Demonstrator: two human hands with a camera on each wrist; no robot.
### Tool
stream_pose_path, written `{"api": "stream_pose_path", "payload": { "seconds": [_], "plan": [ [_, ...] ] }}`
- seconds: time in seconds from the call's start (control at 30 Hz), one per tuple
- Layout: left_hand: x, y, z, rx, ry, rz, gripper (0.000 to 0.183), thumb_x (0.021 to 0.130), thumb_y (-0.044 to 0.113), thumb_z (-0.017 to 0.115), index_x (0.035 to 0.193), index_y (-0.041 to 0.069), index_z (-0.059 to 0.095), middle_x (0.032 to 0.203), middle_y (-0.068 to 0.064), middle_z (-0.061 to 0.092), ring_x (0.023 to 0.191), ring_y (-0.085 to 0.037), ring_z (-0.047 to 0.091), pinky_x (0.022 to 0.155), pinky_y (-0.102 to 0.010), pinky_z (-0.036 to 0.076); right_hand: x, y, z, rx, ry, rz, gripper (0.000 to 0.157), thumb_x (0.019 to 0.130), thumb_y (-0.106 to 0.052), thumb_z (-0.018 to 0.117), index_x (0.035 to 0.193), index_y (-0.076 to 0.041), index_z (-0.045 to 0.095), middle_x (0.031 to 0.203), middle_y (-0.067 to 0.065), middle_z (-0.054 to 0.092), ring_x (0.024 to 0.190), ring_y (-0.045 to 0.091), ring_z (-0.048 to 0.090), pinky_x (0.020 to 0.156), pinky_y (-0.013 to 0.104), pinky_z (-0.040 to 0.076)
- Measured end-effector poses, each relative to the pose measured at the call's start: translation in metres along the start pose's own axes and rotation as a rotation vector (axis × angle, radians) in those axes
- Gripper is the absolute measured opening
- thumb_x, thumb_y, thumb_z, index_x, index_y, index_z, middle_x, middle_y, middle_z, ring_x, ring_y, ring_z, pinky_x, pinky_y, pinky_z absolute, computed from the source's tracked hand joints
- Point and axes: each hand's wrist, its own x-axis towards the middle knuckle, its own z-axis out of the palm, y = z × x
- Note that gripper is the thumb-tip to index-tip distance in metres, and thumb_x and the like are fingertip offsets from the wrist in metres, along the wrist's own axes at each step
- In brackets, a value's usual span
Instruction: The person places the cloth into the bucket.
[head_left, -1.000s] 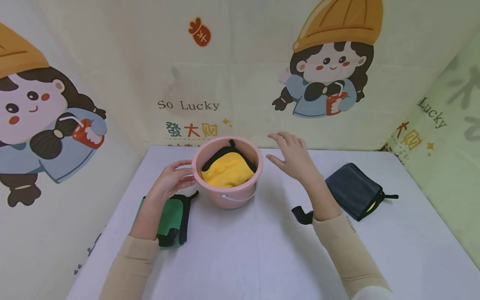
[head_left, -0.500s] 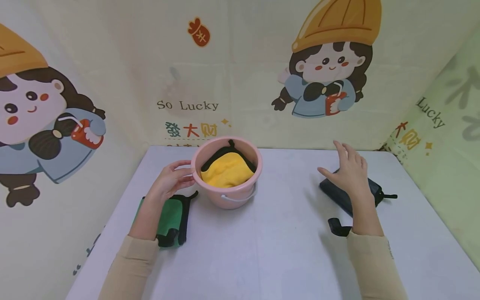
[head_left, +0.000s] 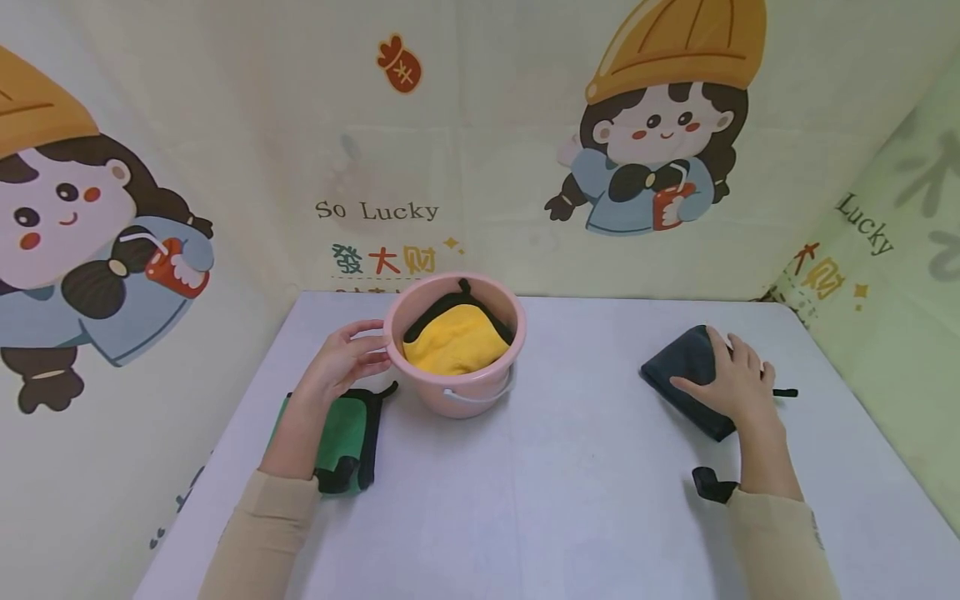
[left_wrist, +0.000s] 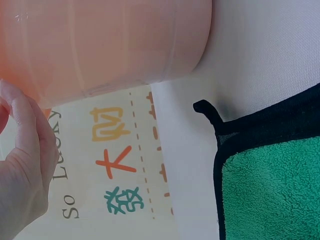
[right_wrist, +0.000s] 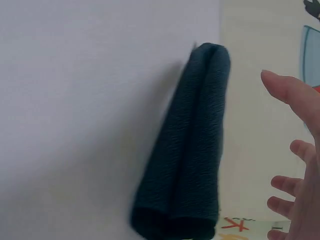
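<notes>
A pink bucket [head_left: 472, 392] with a white handle stands near the table's back edge. Inside it sits a folded yellow cloth [head_left: 457, 337] with black trim. My left hand [head_left: 343, 360] rests its fingertips against the left side of the bucket's rim, fingers loosely bent. Over a folded dark blue cloth [head_left: 686, 367] on the right, my right hand [head_left: 738, 379] spreads its fingers, palm down. The right wrist view shows a gap between the fingers and this cloth [right_wrist: 192, 150]. A green cloth [left_wrist: 275, 190] with black trim and a loop lies below my left hand, partly hidden by the forearm.
The white table [head_left: 555, 500] ends at a back wall of printed fabric [head_left: 495, 167]. More printed fabric flanks it on both sides. A black camera [head_left: 712, 485] sits at my right wrist, and another [head_left: 341, 475] at my left.
My right hand has moved from beside the bucket to the right and lowered over the dark blue cloth. The left hand and the bucket have stayed in place.
</notes>
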Motion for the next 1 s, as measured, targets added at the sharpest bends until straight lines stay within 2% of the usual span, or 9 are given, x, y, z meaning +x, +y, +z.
{"api": "stream_pose_path", "payload": {
  "seconds": [0.4,0.6,0.77,1.0],
  "plan": [
    [-0.001,0.000,0.000,-0.005,0.005,-0.007,0.057,0.089,0.016,0.060,0.138,0.008,0.033,0.112,-0.013,0.052,0.077,-0.014,0.066,0.075,-0.026,0.053,0.000,0.011,0.020,0.007,-0.114,0.023,0.111,0.072,-0.070,0.056,0.146,-0.007,0.001,0.137,0.038,0.010,0.121,0.058,0.010,0.094,0.073,0.005],
    [0.000,0.000,0.000,-0.007,-0.003,-0.001,0.058,0.088,0.016,0.061,0.138,0.007,0.032,0.115,-0.016,0.051,0.077,-0.014,0.065,0.075,-0.026,0.053,0.001,0.011,0.025,-0.001,-0.165,0.064,0.111,0.074,-0.069,0.054,0.143,0.002,0.003,0.133,0.041,0.011,0.119,0.060,0.011,0.093,0.073,0.008],
    [0.001,-0.001,0.000,-0.011,0.003,-0.011,0.056,0.089,0.016,0.060,0.138,0.008,0.033,0.114,-0.014,0.051,0.077,-0.015,0.065,0.075,-0.027,0.053,0.002,0.011,0.027,-0.014,-0.203,0.095,0.108,0.075,-0.068,0.053,0.139,0.009,0.012,0.131,0.042,0.013,0.118,0.061,0.013,0.093,0.073,0.008],
    [-0.001,0.002,0.002,-0.014,0.015,-0.010,0.057,0.088,0.016,0.061,0.138,0.008,0.033,0.112,-0.013,0.052,0.077,-0.015,0.065,0.074,-0.026,0.054,0.006,0.012,0.030,-0.034,-0.196,0.084,0.099,0.077,-0.061,0.056,0.133,0.012,0.022,0.128,0.042,0.018,0.116,0.061,0.015,0.092,0.074,0.008]
  ]
}}
